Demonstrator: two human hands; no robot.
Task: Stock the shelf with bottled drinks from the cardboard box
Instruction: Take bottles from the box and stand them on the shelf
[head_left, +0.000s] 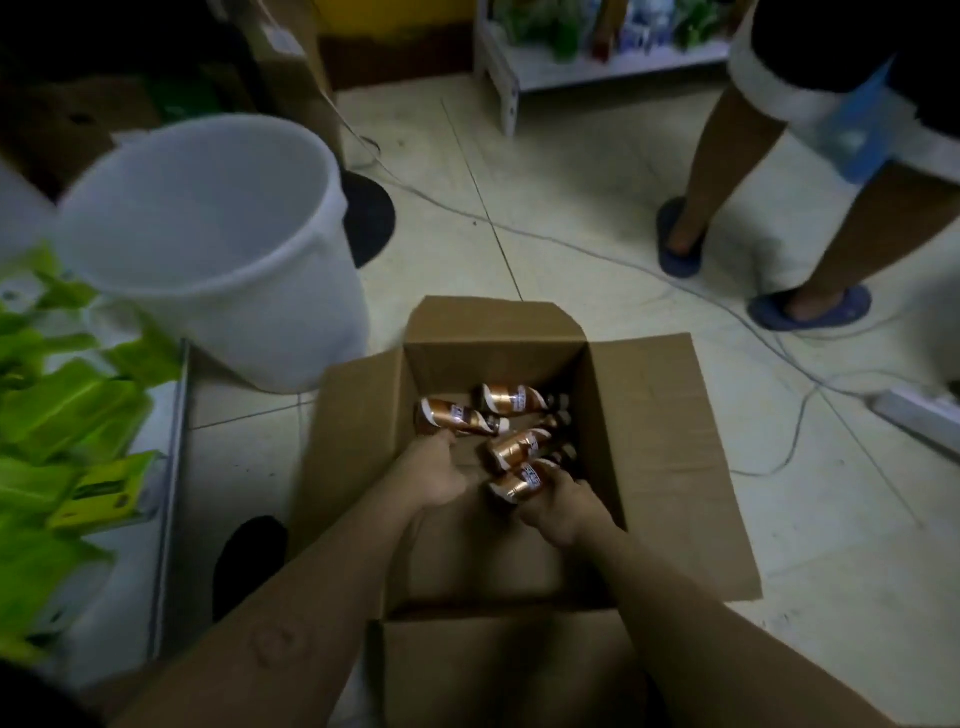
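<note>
Both forearms are reached down into an open cardboard box (654, 447) on the tiled floor. The right hand (558, 506) is closed around a brown-labelled drink bottle (519, 480), which is held tilted with its base toward the camera. The left hand (436, 473) is curled with its fingers bent down inside the box; whether anything is gripped by it cannot be told, though its fingertips are seen just below a second bottle (460, 418) lying on its side. Between the two hands and slightly beyond them, a third bottle (514, 447) is seen lying slanted, and farther off a fourth bottle (514, 400) is lying across the box floor. To the left of the left hand, green packets (62, 410) are stacked on a low white shelf (171, 467). Beyond that hand, a white plastic bucket (208, 244) is stood on the floor. Well beyond the right hand, another person's legs in blue slippers (808, 306) are seen, with white cables (571, 244) trailed across the tiles, and farthest off a white shelf unit (597, 67) holding blurred goods.
</note>
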